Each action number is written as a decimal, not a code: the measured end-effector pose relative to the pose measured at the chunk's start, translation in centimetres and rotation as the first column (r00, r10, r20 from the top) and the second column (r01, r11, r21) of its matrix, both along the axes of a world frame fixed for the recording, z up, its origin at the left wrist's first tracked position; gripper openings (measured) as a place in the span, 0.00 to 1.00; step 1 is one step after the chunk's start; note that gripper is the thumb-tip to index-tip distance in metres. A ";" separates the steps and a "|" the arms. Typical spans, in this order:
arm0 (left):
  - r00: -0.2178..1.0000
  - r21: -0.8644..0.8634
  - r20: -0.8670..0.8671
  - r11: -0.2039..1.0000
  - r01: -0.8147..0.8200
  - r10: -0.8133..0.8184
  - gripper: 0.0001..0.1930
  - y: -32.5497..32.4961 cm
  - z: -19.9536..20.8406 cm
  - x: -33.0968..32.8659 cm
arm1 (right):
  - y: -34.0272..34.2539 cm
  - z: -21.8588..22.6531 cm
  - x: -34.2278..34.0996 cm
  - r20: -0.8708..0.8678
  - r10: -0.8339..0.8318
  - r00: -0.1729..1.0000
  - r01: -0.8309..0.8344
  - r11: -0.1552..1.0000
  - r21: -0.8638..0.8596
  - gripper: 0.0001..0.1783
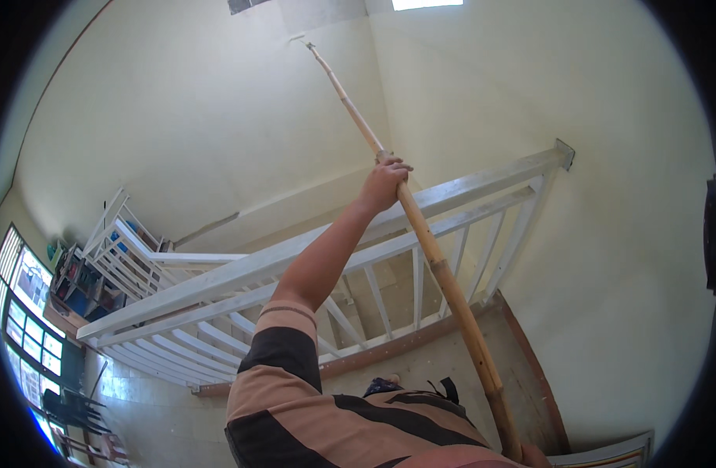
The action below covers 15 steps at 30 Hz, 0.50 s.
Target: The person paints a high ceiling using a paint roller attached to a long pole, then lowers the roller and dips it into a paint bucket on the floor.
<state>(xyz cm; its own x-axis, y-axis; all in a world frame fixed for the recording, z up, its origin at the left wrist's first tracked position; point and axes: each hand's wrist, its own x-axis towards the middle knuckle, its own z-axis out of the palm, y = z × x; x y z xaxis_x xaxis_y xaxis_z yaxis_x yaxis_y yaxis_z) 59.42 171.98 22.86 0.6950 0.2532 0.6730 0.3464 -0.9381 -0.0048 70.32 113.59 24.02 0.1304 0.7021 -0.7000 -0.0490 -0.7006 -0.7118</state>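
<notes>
My left hand (384, 185), arm stretched out ahead, is wrapped round a long bamboo pole (438, 265). The pole slants from low on the right up past the white railing to the far wall. A small paint roller (297, 37) is fixed at its far tip, on or very close to the pale wall (217, 101); contact cannot be made out. Down at the lower edge, my right hand (534, 457) is closed at the pole's near end, with most of its fingers hidden.
A white railing (327, 251) crosses in front of me, with stairs below it. At the left are another railing (151, 253), a cluttered shelf (81, 285), windows (32, 335) and stacked dark chairs (76, 409). A pale wall (600, 257) stands close on the right.
</notes>
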 end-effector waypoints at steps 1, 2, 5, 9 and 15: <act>1.000 0.018 0.006 1.000 0.012 -0.012 0.04 -0.3 0.3 0.0 | -0.4 -0.5 0.2 0.000 -0.006 1.000 0.006 1.000 0.011 0.16; 0.998 0.006 0.043 0.999 0.038 -0.038 0.05 -0.6 0.5 0.0 | -1.0 -0.7 0.4 0.009 0.020 1.000 -0.020 1.000 0.005 0.16; 0.994 0.004 0.095 0.998 0.057 -0.057 0.06 -1.2 1.6 0.0 | -1.9 -0.7 0.6 -0.026 0.010 1.000 -0.009 0.999 0.034 0.16; 0.993 0.045 0.109 0.998 0.041 -0.046 0.06 -0.5 3.3 -0.4 | -1.1 -0.4 0.6 -0.037 -0.007 0.999 0.007 1.000 0.004 0.18; 0.997 0.069 0.071 0.998 -0.001 -0.003 0.05 2.4 5.8 -1.1 | 2.2 -2.0 0.3 -0.123 -0.031 0.992 0.047 0.991 0.124 0.19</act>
